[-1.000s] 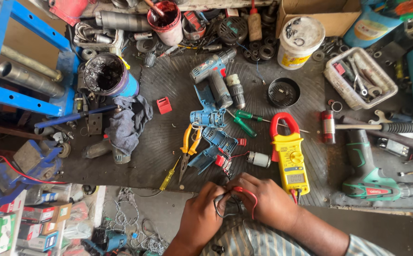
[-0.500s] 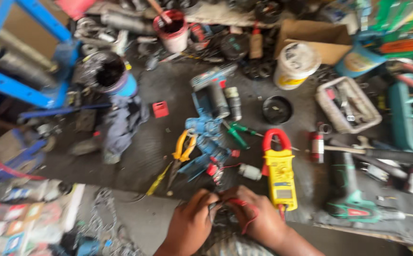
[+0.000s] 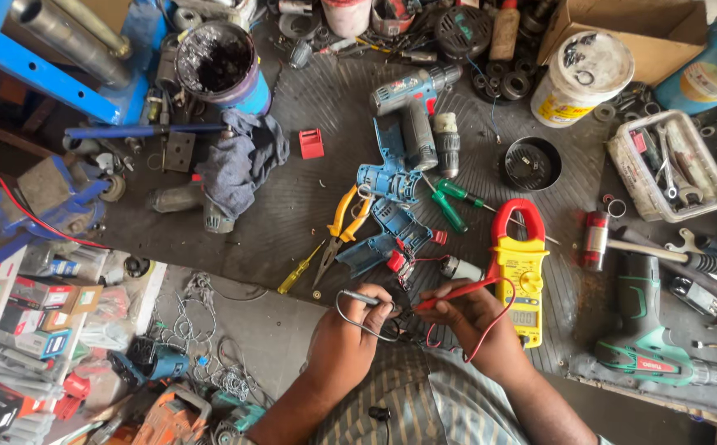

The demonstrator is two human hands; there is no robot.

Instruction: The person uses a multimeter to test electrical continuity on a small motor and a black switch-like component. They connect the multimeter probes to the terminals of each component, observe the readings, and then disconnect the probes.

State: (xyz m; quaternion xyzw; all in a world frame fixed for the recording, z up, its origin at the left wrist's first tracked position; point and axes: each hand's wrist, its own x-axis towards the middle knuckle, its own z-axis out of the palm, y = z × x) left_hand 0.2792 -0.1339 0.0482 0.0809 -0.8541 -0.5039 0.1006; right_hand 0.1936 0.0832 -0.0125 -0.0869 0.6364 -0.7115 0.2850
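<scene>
At the lower centre of the frame, the left hand holds the black test probe, grip clamped on its shaft, tip pointing right. The right hand holds the red test probe, grip likewise clamped, tip pointing left. Both tips meet over a small dark part between the hands; what they touch cannot be told. Red and black leads loop below the hands, the red one running up to the yellow clamp meter, which lies flat on the table just beside the right hand, its red jaw toward the top of the frame.

Just above the hands lies an opened blue drill housing with its motor beside it. Yellow-handled pliers lie left of the housing, and a yellow screwdriver lies below them. Two green-handled screwdrivers lie right of the housing. A green cordless drill lies at the lower right, and a white bucket stands at the upper right.
</scene>
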